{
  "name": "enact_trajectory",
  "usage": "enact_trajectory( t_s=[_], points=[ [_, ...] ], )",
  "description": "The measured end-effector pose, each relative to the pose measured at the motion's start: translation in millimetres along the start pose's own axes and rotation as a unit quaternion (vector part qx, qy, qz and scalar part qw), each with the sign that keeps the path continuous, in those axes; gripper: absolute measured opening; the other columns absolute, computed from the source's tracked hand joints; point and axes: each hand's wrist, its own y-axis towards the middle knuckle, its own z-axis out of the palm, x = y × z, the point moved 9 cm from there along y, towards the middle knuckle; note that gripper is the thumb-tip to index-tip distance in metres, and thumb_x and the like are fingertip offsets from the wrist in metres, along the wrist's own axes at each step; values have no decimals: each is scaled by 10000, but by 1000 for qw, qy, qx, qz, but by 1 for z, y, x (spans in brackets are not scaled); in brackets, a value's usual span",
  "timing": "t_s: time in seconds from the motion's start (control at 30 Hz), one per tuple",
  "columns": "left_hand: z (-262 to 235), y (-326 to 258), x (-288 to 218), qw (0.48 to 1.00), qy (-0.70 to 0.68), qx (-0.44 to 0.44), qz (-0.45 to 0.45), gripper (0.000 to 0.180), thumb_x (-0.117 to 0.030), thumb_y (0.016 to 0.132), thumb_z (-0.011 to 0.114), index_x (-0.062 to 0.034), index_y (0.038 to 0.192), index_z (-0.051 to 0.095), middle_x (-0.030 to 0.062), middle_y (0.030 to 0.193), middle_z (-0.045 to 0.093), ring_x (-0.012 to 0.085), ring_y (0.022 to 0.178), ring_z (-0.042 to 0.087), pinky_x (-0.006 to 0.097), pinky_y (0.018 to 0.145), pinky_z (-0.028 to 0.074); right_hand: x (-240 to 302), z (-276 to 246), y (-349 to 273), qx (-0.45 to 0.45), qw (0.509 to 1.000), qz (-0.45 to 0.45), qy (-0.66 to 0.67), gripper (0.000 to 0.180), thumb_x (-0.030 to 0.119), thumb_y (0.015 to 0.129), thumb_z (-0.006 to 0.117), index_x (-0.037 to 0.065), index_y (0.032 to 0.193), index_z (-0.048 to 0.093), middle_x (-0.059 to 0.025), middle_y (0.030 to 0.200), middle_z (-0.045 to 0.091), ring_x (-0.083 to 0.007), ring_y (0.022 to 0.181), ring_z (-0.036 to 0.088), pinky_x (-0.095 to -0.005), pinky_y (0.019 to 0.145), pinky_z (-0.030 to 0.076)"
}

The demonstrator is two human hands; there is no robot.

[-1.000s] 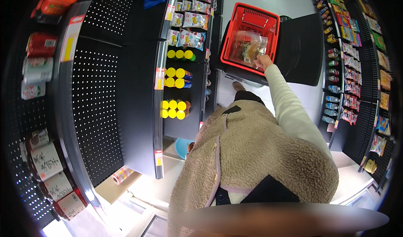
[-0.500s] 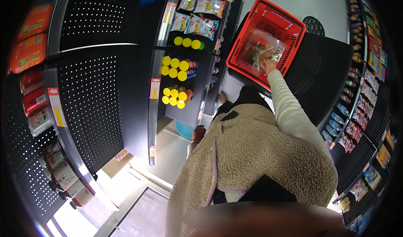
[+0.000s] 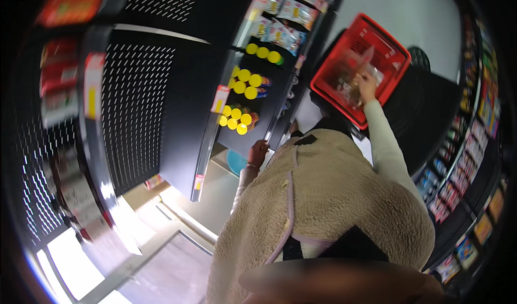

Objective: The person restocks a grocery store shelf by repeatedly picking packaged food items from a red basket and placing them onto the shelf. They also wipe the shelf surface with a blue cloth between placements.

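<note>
Deep in a red shopping basket, my right hand is closed on the upper part of a clear plastic bag. The bag's contents look dark and greenish, but blur hides what they are. Off to the left, my left hand is beside the price-rail edge of a black shelf. Its fingers are bent and too small and smeared to read, and I cannot tell whether they touch the shelf.
Tubs with yellow lids and snack bags fill the shelves left of the basket. A round black surface lies right of it. Stocked shelves line the far right. A blue basin sits low behind my left hand.
The whole view has shifted, so the basket appears lower and further right. My left hand has risen toward the shelf edge. My right hand stays at the bag, whose shape has changed.
</note>
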Motion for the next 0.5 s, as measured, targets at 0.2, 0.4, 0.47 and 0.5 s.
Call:
enact_trajectory(
  t_s=[0.2, 0.4, 0.47, 0.5],
  points=[
    [-13, 15, -193, 960, -186, 86, 188, 361, -237, 1022, 574, -37, 1321, 534, 84, 1152, 656, 182, 1047, 625, 318, 893, 531, 227, -8, -80, 199, 957, -159, 141, 143, 123, 953, 620, -11, 981, 661, -11, 855, 651, -98, 780, 582, -258, 730, 475],
    [-79, -8, -281, 904, -368, 74, 202, 573, -398, 997, 591, 5, 1390, 483, 96, 1235, 616, 167, 1089, 597, 306, 961, 487, 380, 41, -214, 385, 872, -241, 182, 62, 78, 959, 622, 20, 976, 639, 48, 762, 567, -14, 643, 453, -188, 576, 353],
    [-106, -26, -271, 844, -500, 25, 191, 520, -341, 982, 638, -5, 1362, 522, 62, 1202, 620, 128, 1056, 586, 282, 951, 477, 400, 77, -248, 428, 850, -263, 156, 59, 77, 958, 631, 19, 964, 644, 48, 760, 565, -15, 643, 455, -192, 570, 355],
    [-123, -35, -259, 835, -518, -16, 183, 468, -261, 955, 686, -19, 1333, 553, 29, 1148, 633, 93, 997, 575, 248, 900, 475, 405, 96, -263, 456, 838, -260, 145, 69, 81, 967, 621, 13, 962, 633, 51, 763, 558, -18, 655, 455, -192, 582, 351]
  ],
)
